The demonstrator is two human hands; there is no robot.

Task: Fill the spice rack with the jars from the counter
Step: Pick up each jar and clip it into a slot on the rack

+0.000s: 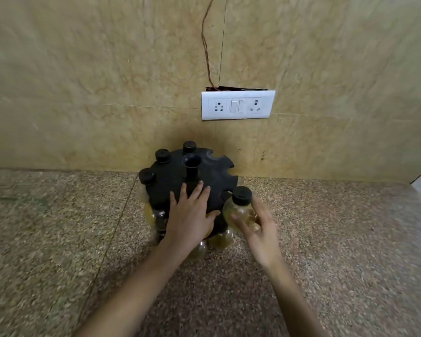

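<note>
A round black spice rack (204, 173) with notched slots and a central post stands on the counter against the wall. Three black-capped jars (162, 155) hang in its upper slots at the back left. More jars (199, 249) sit in the lower tier, partly hidden. My left hand (188, 215) lies flat on the rack's top disc, fingers straight and thumb at the rim. My right hand (255, 229) holds a clear jar with a black cap (241, 205) beside an empty notch at the rack's right edge. The right hand is blurred.
The speckled granite counter (338, 239) stretches to both sides. A beige tiled wall rises behind, with a white socket and switch plate (238, 105) and a thin wire (206, 45) running up from it. A corner edge shows at the far right.
</note>
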